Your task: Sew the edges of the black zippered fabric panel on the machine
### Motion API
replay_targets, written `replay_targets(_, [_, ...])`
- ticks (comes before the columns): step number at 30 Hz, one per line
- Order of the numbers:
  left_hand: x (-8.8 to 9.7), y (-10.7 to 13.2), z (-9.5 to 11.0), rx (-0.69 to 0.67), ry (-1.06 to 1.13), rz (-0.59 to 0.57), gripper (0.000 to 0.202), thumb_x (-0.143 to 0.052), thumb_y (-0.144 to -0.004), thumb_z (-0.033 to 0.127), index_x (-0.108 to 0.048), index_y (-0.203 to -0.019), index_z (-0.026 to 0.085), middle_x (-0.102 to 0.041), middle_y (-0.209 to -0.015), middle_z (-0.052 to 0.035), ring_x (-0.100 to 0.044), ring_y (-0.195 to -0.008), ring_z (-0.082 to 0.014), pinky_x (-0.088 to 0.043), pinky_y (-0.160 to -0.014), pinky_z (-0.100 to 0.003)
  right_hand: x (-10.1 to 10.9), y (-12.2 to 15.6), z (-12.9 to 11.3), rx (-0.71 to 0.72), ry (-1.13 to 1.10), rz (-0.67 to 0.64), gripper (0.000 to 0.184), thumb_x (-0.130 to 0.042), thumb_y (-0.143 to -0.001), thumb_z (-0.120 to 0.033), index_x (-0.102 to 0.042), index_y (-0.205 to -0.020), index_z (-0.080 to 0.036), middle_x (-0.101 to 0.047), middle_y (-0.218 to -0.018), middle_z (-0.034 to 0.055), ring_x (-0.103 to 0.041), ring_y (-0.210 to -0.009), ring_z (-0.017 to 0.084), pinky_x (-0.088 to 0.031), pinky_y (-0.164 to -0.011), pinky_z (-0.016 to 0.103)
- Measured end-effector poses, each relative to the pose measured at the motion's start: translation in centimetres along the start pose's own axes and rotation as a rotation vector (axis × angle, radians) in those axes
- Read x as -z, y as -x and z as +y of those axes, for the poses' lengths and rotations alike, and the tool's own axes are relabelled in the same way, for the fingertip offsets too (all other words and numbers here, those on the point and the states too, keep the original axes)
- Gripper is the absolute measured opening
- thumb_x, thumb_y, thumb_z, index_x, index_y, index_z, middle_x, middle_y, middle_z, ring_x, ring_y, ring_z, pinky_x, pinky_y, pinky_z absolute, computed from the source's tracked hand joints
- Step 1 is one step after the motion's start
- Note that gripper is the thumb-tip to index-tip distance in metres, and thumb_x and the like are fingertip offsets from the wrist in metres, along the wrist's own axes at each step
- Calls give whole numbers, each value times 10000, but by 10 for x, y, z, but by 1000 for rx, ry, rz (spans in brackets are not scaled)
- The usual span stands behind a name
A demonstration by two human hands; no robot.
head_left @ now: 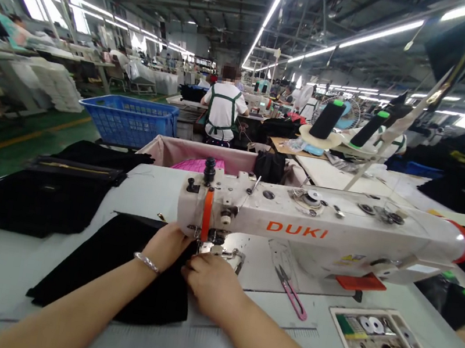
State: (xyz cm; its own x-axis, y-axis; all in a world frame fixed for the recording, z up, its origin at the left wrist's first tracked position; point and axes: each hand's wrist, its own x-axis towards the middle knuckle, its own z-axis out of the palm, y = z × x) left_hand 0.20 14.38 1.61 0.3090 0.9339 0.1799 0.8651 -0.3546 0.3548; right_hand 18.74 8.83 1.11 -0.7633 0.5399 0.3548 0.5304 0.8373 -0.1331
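A piece of black fabric (113, 261) lies on the bed of a white DUKI sewing machine (294, 229), its right edge under the needle area. My left hand (166, 248), a silver bracelet on the wrist, holds the fabric just left of the needle; its fingertips are partly hidden behind the machine head. Close to the presser foot, my right hand (215, 286) has its fingers curled and closed on the fabric's right edge. Pink thread snips (292, 294) rest on the table to the right of that hand.
More black fabric with a zipper (57, 193) lies at the table's left. An inset tray (382, 345) holds bobbins at the right. Behind the machine stand a pink-lined bin (166, 149), a blue basket (128, 119), black thread cones (328, 118) and a seated person (223, 111).
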Motion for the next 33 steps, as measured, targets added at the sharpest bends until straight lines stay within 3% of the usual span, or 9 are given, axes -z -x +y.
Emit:
replay_targets(3, [-5, 20, 9, -71, -3, -3, 160, -602, -964, 204, -676, -1093, 145, -691, -1152, -95, -646, -1116, -249, -509, -1010, -508, -4, 20, 3, -4, -24, 25, 158, -584, -973, -156, -694, -1087, -161, -727, -1019, 86, -650, -1048, 220, -517, -908, 358])
replay_targets(6, [-6, 48, 11, -171, 32, -18, 327, -523, -963, 135, -643, -1263, 182, -653, -1324, -108, -579, -1266, -253, -455, -1117, -489, -9, 33, 0, -31, -79, 100, 199, -537, -1009, -165, -669, -1157, -148, -733, -1112, 77, -632, -1147, 206, -517, -949, 353])
replay_targets(9, [-7, 63, 5, -230, 61, -36, 432, -463, -970, 127, -574, -1377, 221, -598, -1437, -72, -538, -1336, -227, -433, -1153, -466, -12, 35, -4, -43, -152, 218, 209, -530, -999, -139, -674, -1151, -134, -743, -1088, 78, -652, -1111, 210, -531, -932, 362])
replay_targets(12, [-6, 62, -4, -247, 70, -52, 434, -461, -977, 144, -569, -1387, 235, -585, -1456, -61, -532, -1347, -213, -422, -1163, -455, -12, 32, -6, -49, -168, 253, 221, -536, -988, -128, -673, -1161, -134, -748, -1070, 87, -658, -1104, 213, -540, -914, 367])
replay_targets(19, [0, 48, -12, -288, 75, -118, 414, -512, -968, 168, -598, -1365, 249, -609, -1432, -45, -549, -1334, -200, -400, -1179, -412, -9, 29, -8, -77, -151, 192, 222, -535, -999, -158, -665, -1177, -143, -749, -1086, 90, -658, -1123, 228, -542, -916, 376])
replay_targets(33, [0, 47, -8, -259, 91, -109, 399, -500, -978, 177, -596, -1361, 239, -620, -1410, -47, -540, -1332, -202, -401, -1178, -419, -8, 29, -9, -67, -162, 148, 264, -509, -965, -134, -659, -1182, -121, -739, -1115, 99, -651, -1133, 235, -536, -936, 368])
